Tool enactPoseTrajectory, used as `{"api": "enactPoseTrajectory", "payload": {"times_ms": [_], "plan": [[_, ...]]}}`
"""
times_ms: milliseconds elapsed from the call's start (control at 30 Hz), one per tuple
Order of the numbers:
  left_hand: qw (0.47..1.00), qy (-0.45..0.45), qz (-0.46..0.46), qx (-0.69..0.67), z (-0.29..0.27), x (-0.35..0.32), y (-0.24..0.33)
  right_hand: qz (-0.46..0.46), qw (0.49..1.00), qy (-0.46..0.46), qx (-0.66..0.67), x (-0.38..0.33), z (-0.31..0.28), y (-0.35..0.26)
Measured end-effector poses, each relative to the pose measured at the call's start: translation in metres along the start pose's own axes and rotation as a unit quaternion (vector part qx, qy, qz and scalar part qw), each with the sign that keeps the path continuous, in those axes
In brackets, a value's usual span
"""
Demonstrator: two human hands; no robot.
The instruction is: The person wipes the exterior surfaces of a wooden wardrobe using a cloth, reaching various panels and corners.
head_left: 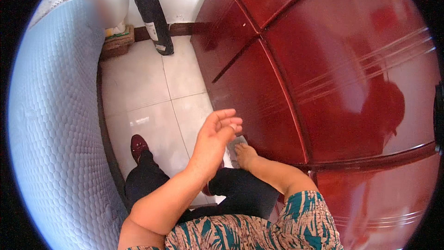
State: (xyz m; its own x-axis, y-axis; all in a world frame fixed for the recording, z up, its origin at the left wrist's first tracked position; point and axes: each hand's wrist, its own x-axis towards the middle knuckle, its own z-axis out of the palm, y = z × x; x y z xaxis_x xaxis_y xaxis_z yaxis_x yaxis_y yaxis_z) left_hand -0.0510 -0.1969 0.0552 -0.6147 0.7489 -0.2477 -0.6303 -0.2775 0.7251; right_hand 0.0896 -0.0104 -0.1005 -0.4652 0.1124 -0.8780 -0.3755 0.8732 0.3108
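Observation:
My left hand (221,126) is raised in front of the dark red glossy cabinet (273,78), its fingers loosely bent and apart, with nothing visible in them. Lower down and just to its right, my right hand (246,154) presses on a flat grey cloth (237,141) beside the cabinet's lower part. The cloth's exact kind is hard to make out, and my left hand and wrist come close in front of it. Both forearms reach in from the lower edge.
Along the left runs a bed with a light blue quilted cover (60,111). Pale tiles (138,81) lie between bed and cabinet. A long black roll (145,9) leans by the white wall, near a small brown box (118,41). My dark red shoe (138,146) stands on the tiles.

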Motion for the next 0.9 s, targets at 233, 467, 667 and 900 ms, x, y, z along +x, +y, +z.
{"api": "enactPoseTrajectory", "payload": {"times_ms": [233, 467, 667, 900], "plan": [[1.0, -0.022, -0.009, 0.01, 0.008, -0.003, -0.002, 0.063, 0.937, 0.216, 0.269, 0.049, 0.005, 0.032], [1.0, -0.012, -0.013, 0.011, 0.005, 0.0, -0.002, 0.265, 0.903, 0.339, 0.004, -0.063, -0.101, 0.075], [1.0, -0.008, -0.008, 0.01, 0.004, -0.001, 0.002, 0.325, 0.842, 0.43, 0.01, -0.155, -0.081, 0.053], [0.999, -0.013, -0.012, 0.031, 0.001, -0.006, -0.002, 0.409, 0.798, 0.442, 0.026, -0.229, -0.063, 0.018]]}}
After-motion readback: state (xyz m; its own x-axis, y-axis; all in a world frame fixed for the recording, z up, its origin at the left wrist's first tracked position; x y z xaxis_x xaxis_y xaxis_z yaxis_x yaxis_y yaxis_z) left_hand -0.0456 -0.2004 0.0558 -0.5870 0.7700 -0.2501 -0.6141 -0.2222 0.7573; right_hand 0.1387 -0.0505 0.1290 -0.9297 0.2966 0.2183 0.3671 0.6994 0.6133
